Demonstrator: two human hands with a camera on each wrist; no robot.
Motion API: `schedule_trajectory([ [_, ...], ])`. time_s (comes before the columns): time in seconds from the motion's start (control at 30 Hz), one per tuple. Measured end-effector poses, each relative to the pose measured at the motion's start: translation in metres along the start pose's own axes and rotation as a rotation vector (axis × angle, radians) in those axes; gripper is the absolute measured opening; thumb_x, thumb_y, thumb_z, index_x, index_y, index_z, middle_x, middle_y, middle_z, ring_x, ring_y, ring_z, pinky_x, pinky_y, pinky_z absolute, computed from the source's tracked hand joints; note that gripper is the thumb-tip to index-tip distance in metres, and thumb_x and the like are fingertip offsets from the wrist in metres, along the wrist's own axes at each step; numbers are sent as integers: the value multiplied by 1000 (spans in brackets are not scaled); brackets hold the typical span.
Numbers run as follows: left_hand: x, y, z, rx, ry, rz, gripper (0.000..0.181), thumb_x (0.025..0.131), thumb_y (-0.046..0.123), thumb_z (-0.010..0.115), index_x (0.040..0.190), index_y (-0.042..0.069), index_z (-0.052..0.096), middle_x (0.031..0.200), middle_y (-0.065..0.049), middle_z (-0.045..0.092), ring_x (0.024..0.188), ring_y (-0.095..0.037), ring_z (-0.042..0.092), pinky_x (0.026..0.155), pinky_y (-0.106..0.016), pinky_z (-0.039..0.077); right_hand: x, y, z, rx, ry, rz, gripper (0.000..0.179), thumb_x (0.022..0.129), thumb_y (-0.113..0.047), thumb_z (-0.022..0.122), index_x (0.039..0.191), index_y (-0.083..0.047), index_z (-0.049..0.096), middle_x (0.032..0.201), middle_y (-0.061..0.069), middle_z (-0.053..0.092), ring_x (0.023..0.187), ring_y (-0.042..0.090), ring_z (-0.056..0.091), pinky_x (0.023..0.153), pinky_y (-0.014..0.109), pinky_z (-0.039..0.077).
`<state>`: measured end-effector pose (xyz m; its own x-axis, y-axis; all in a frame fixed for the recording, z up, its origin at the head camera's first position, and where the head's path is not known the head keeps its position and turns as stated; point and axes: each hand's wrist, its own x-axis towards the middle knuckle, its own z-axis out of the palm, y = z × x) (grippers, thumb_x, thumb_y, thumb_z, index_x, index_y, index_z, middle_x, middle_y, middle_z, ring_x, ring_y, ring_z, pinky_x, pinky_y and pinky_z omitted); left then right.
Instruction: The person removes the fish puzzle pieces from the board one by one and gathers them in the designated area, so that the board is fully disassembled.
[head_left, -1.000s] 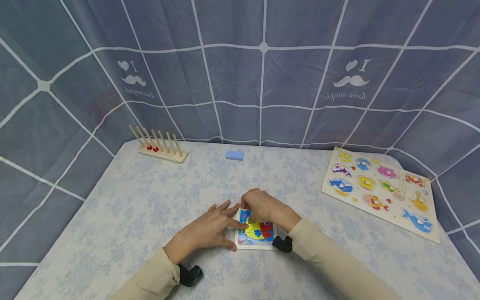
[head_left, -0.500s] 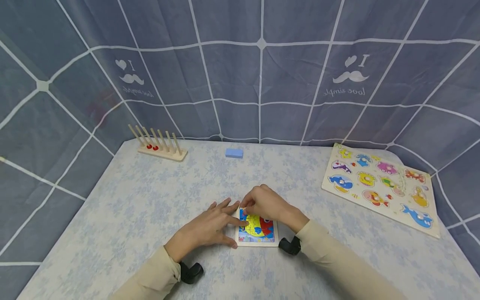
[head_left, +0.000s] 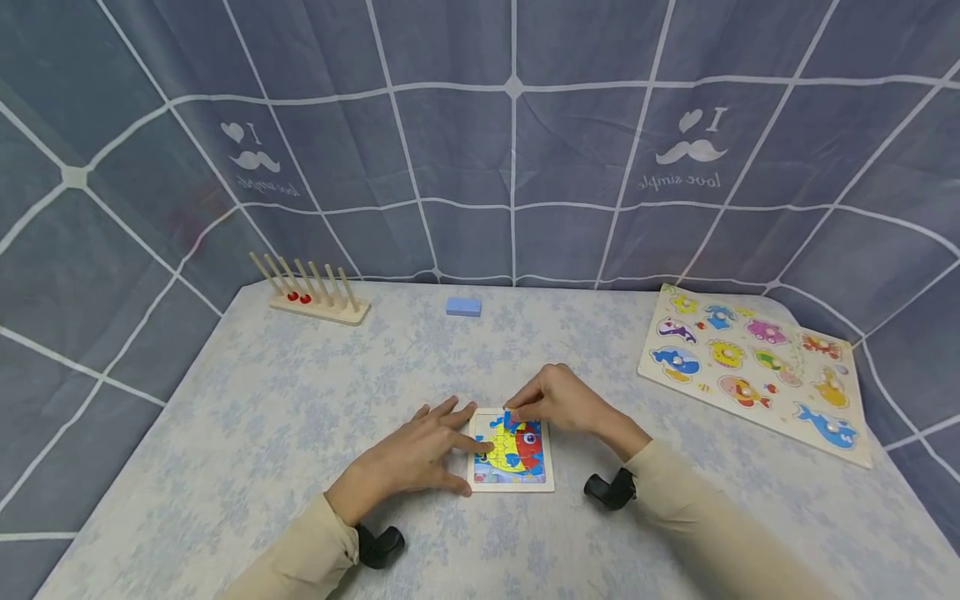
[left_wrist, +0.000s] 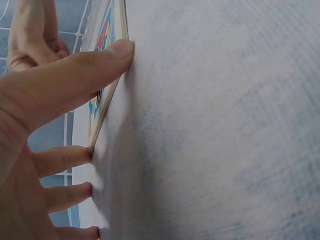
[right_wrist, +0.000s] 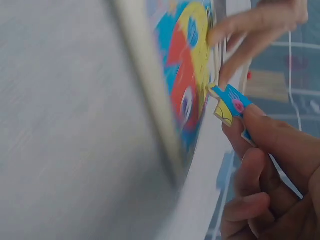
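A small fish jigsaw puzzle (head_left: 531,454) in red, yellow and blue lies in a pale wooden frame (head_left: 517,488) on the table. My left hand (head_left: 420,454) is spread at its left side, the index fingertip on the yellow part and the thumb at the frame's lower left corner. In the left wrist view that thumb (left_wrist: 100,62) lies across the frame's edge. Between thumb and index finger, my right hand (head_left: 566,402) pinches a blue and yellow puzzle piece (right_wrist: 231,104) with a pink mark, held up over the puzzle's top edge.
A wooden peg stand (head_left: 322,308) with two red beads is at the back left. A blue block (head_left: 463,307) lies near the back edge. On the right rests a large sea-animal knob puzzle board (head_left: 757,375). A grey-blue curtain (head_left: 465,142) with white lines encloses the table.
My right hand has moved right from the puzzle's upper left corner, and the piece it pinches now shows clearly. My left hand has stayed in place against the puzzle.
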<state>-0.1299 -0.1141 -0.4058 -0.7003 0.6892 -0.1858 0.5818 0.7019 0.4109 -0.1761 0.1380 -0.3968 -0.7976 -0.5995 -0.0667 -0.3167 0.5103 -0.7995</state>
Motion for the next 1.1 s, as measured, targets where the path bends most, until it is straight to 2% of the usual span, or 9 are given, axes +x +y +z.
schedule_trajectory([
  [0.27, 3, 0, 0, 8, -5, -2, 61, 74, 40, 85, 131, 26, 66, 155, -17, 35, 144, -45, 22, 105, -70, 25, -31, 25, -28, -35, 20, 73, 14, 86, -7, 74, 99, -3, 79, 89, 2, 76, 77, 9, 62, 59, 21, 39],
  [0.4, 2, -1, -1, -1, -2, 0, 61, 74, 38, 86, 130, 25, 67, 155, -16, 34, 144, -45, 21, 106, -70, 24, -38, 35, -34, -52, 21, 90, 14, 86, -7, 75, 99, -2, 79, 87, 2, 76, 76, 7, 61, 60, 21, 42],
  [0.57, 2, -1, -1, -15, 7, 11, 61, 73, 37, 87, 129, 25, 68, 154, -17, 36, 144, -45, 22, 104, -72, 24, -39, 39, -35, -79, 55, 120, 13, 84, -9, 77, 96, -4, 80, 85, 1, 76, 77, 8, 62, 63, 24, 47],
  [0.77, 2, -2, 0, -20, 20, 11, 60, 73, 36, 87, 129, 24, 68, 154, -18, 36, 144, -45, 22, 104, -72, 24, -35, 38, -31, -185, 155, 211, 6, 77, -14, 84, 83, -12, 82, 77, -5, 74, 74, 7, 60, 61, 26, 44],
  [0.93, 2, -2, 1, -22, 21, 12, 60, 73, 36, 87, 129, 24, 68, 154, -17, 37, 144, -45, 23, 104, -72, 24, -33, 39, -28, -215, 185, 205, 5, 75, -12, 85, 76, -13, 80, 72, -7, 72, 69, 9, 56, 58, 25, 39],
  [1.1, 2, -2, 0, -27, 17, 14, 60, 73, 35, 87, 129, 24, 68, 154, -17, 37, 144, -45, 23, 104, -72, 24, -34, 39, -26, -233, 197, 207, 7, 75, -12, 86, 75, -14, 79, 70, -9, 71, 67, 10, 54, 59, 26, 40],
])
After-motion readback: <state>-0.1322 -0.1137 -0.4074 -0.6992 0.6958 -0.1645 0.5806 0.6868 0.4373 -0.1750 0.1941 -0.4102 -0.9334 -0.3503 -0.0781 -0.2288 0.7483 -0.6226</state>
